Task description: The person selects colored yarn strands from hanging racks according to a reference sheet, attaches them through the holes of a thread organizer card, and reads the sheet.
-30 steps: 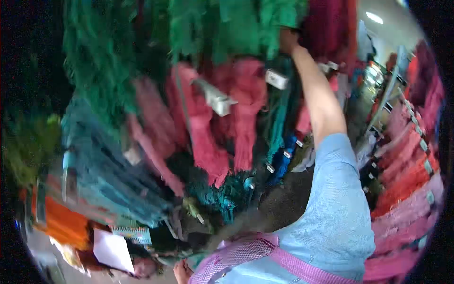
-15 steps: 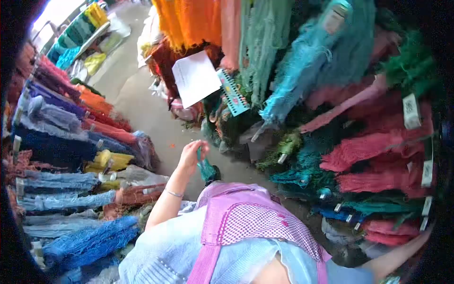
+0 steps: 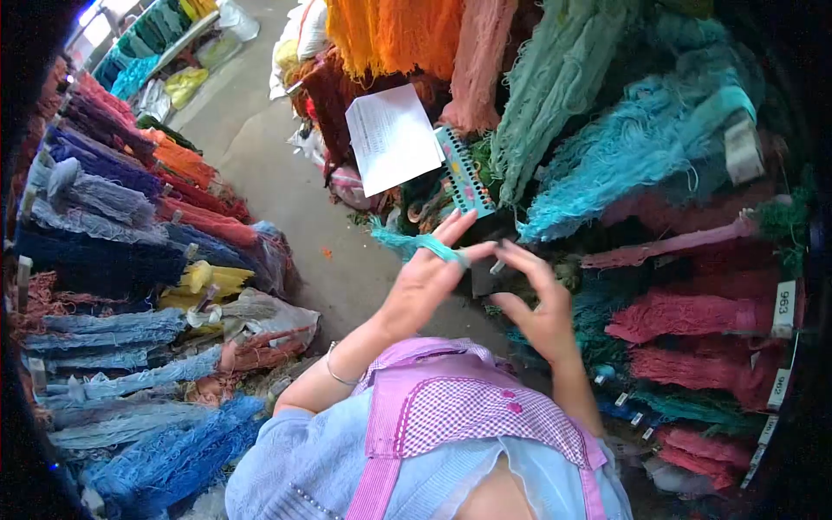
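My left hand is raised at the centre, palm up, with a small teal yarn bundle looped around its fingers. Close to its fingertips is my right hand, its fingers and thumb apart and nothing clearly held in it. Beyond the hands lie a printed white sheet and a spiral-bound notebook. A turquoise yarn skein hangs to the right of them.
Racks of yarn skeins line both sides, with blue yarn at the lower left and pink yarn at the right. Number tags hang at the right. Orange yarn hangs ahead, beside the grey floor.
The view has swung from the green and pink skeins toward the paper and aisle. My right hand has come from the rack to the centre beside my left hand, which has risen with the teal yarn.
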